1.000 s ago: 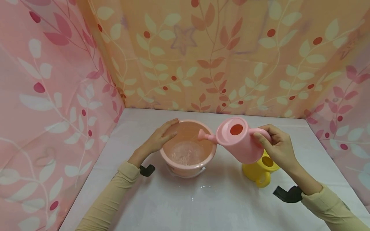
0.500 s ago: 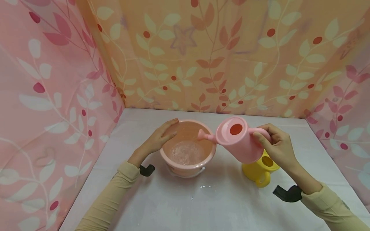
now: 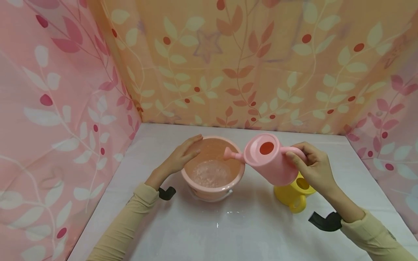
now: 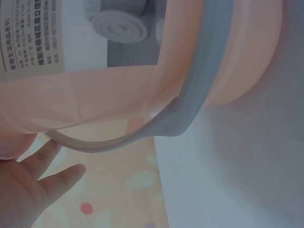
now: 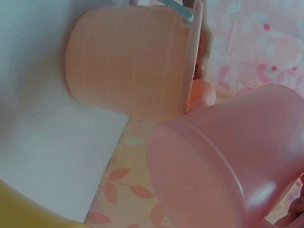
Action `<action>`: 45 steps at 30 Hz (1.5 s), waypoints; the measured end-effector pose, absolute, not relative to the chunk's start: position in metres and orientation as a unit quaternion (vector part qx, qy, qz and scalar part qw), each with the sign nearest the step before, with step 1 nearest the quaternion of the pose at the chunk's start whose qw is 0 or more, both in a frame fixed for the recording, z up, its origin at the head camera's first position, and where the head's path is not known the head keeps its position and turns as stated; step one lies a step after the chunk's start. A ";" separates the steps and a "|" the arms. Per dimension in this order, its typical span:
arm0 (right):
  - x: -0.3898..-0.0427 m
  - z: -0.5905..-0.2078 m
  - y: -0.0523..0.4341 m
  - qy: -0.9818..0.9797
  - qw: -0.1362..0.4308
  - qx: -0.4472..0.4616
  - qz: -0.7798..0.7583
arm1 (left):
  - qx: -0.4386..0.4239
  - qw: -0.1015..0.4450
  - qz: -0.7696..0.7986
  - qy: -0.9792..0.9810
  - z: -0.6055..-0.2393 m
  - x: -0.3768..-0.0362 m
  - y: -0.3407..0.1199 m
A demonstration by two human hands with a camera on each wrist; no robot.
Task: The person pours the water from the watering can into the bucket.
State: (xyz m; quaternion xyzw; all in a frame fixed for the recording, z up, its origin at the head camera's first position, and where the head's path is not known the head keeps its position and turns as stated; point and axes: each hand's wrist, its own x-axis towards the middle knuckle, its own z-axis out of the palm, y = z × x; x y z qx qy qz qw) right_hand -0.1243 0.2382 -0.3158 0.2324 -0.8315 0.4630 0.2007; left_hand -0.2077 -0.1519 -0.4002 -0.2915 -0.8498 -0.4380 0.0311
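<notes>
Right hand [image 3: 315, 166] tilts pink watering can [image 3: 269, 159] over bucket [image 3: 212, 174]

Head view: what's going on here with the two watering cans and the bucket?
A person's right hand grips the handle of a pink watering can, tilted with its spout over a pink bucket that holds bubbly water. The left hand rests open against the bucket's rim. A yellow watering can stands on the white table beneath the pink one.

Soft even light, faint shadows; head view sharp, wrist views blurry, v. close.
</notes>
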 end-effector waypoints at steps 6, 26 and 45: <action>-0.124 -0.316 0.238 -0.832 0.200 0.231 0.463 | -0.294 0.030 -0.437 -0.850 -0.399 -0.207 -0.152; -0.121 -0.315 0.237 -0.838 0.195 0.220 0.459 | -0.291 0.024 -0.439 -0.850 -0.398 -0.206 -0.152; -0.121 -0.314 0.236 -0.840 0.192 0.224 0.456 | -0.288 0.025 -0.439 -0.851 -0.398 -0.205 -0.152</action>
